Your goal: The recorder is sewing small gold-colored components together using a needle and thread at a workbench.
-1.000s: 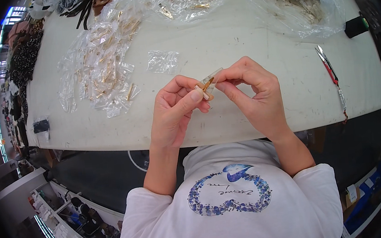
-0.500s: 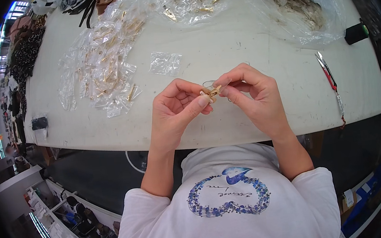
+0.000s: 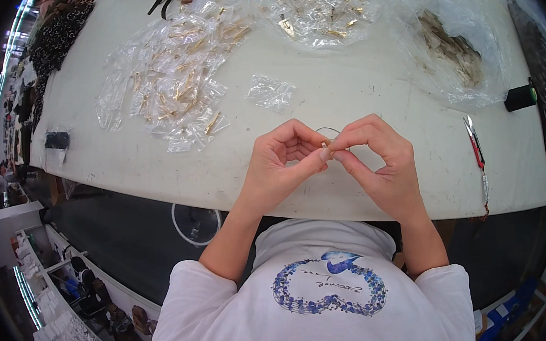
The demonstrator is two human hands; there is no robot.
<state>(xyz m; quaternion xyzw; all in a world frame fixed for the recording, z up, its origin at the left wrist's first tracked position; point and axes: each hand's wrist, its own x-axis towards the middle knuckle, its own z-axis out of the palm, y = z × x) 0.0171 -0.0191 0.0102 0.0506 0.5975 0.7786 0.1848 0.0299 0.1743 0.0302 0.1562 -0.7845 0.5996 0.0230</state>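
Observation:
My left hand [image 3: 283, 163] and my right hand [image 3: 383, 166] meet over the table's near edge, fingertips almost touching. Between them is a small gold-coloured metal piece [image 3: 327, 145], mostly covered by my fingers, so its exact kind is hidden. Both hands pinch it with thumb and forefinger. A thin dark loop [image 3: 329, 129] arches up just behind the fingertips. Beyond my left hand lies a small clear plastic bag [image 3: 271, 92], flat on the table. Farther left is a heap of clear bags with gold-coloured metal pieces [image 3: 179, 81] in them.
On the pale table [image 3: 368, 63], a large clear bag of gold-coloured pieces [image 3: 323, 8] lies at the back. Right of it is a clear bag with brownish contents [image 3: 452, 48]. Red-handled snips [image 3: 476, 151] and a dark thread spool [image 3: 520, 98] lie right; a small black object [image 3: 57, 140] lies left.
The view has turned, so the table sits at a slant. My fingers have closed in around the gold-coloured piece, which shows less than before. Both hands still hold it.

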